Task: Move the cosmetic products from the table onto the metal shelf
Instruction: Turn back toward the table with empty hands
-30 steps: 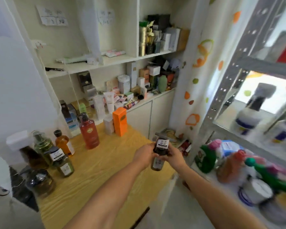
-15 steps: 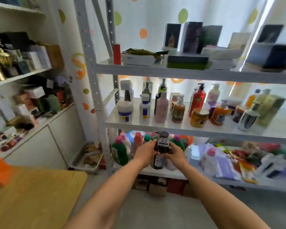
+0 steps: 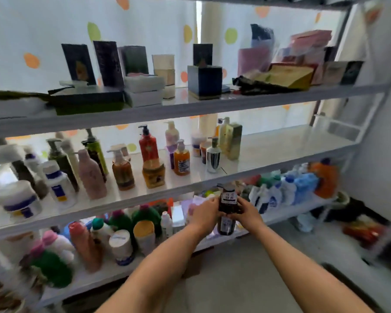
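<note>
**Grey metal shelf fills the view, bottle in both hands**

So the metal shelf (image 3: 190, 109) takes up basically the whole frame. Half a second ago you could see its left post, the wooden surface and the cupboards off to the left, but the view has swung right and those are all gone. Behind the shelf hangs a white curtain (image 3: 43, 30) with orange and green dots.

Both arms reach forward. The left hand (image 3: 207, 214) and right hand (image 3: 246, 212) stay curled round the dark bottle (image 3: 228, 204) from either side, same grip as before. It used to sit in front of the green bottles at the left end. Now it's right of centre, in the air in front of the middle tier's front edge, just below the silver bottle (image 3: 213, 158).

The dark bottle stands upright, long axis vertical, cap pointing up.

The upper label is black with white Chinese characters, too blurry for me to read. The lower label is lighter, and I can't read it either.
</note>
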